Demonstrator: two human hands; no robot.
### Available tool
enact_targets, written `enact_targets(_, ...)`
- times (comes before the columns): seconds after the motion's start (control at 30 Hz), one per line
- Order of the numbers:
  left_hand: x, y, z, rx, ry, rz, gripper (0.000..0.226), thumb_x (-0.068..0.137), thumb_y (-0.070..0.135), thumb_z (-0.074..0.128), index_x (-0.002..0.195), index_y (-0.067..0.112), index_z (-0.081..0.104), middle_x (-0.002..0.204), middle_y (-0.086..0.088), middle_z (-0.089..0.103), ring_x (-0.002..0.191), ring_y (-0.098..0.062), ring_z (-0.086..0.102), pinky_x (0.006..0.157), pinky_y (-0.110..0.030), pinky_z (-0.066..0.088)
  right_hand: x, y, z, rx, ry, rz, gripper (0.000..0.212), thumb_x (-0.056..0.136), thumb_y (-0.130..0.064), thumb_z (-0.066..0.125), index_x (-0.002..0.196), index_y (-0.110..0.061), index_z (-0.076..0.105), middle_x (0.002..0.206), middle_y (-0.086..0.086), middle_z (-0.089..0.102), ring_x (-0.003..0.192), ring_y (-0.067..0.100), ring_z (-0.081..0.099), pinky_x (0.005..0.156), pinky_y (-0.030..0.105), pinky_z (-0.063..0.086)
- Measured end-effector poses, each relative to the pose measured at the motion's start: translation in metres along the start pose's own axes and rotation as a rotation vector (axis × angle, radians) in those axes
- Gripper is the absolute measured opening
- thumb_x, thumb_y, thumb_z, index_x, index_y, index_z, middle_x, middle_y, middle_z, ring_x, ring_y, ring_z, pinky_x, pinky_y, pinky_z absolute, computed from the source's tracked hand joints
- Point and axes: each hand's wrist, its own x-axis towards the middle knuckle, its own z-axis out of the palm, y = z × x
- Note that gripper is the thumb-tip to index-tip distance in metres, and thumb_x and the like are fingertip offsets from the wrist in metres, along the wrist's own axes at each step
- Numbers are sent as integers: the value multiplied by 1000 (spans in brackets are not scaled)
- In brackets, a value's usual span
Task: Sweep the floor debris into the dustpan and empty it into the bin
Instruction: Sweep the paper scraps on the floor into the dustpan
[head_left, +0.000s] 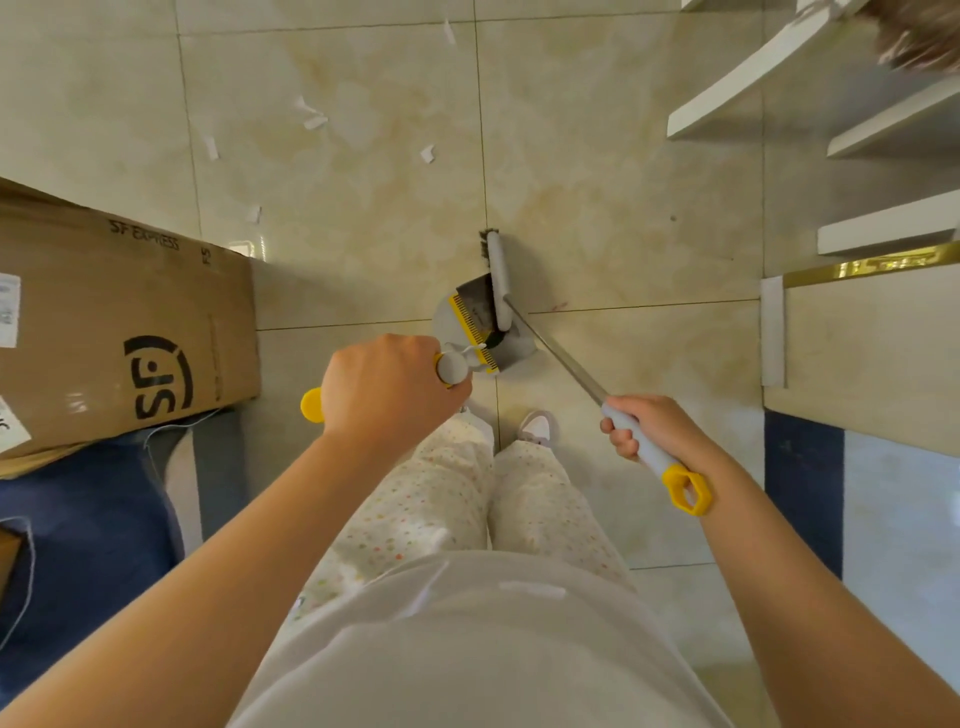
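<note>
A cardboard box (119, 332) sits left of the left hand (384, 395), which is clenched round the dustpan (442, 319) handle, steadying the pan just ahead of it. The right hand (649, 426) grasps the broom (500, 270) handle — its head rests in the pan's mouth, seemingly delivering sweepings. White paper scraps (314, 122) lie well beyond both hands, unswept.
</note>
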Motion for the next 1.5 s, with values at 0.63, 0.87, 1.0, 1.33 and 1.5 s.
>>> enact_targets(0.63, 11, 2, -7, 31, -44, -1, 52, 86, 55, 49, 52, 20, 31, 48, 6, 37, 43, -14, 35, 44, -21, 21, 29, 9, 13, -151, 177, -47, 19, 89, -4, 49, 70, -3, 52, 63, 14, 49, 41, 18, 38, 39, 18, 34)
enact_targets(0.87, 11, -1, -7, 27, -42, -2, 52, 86, 55, 48, 51, 20, 32, 47, 6, 37, 41, -13, 34, 43, -20, 21, -16, 12, 3, -126, 42, -26, 13, 92, -11, 53, 84, -4, 62, 66, 13, 53, 39, 16, 40, 36, 19, 34)
enact_targets(1.0, 11, -2, -9, 24, -44, -11, 52, 86, 55, 49, 51, 20, 33, 46, 6, 36, 40, -14, 34, 44, -20, 21, -22, 13, 9, -134, 115, -87, 15, 92, -9, 52, 80, -6, 60, 63, 13, 52, 41, 18, 39, 37, 19, 35)
enact_targets(1.33, 11, -7, -16, 33, -55, -15, 48, 85, 58, 49, 56, 19, 46, 49, 5, 44, 46, -17, 44, 44, -20, 22, 23, 2, 14, -326, 206, -121, 20, 90, -9, 48, 71, -6, 53, 63, 13, 51, 49, 23, 42, 47, 26, 40)
enact_targets(1.5, 7, -23, -26, 69, -23, -9, 49, 83, 60, 50, 58, 18, 53, 48, 4, 45, 46, -17, 46, 43, -21, 23, 22, 3, 16, -360, 123, -102, 17, 89, -8, 49, 74, -3, 55, 63, 14, 51, 47, 23, 42, 47, 26, 39)
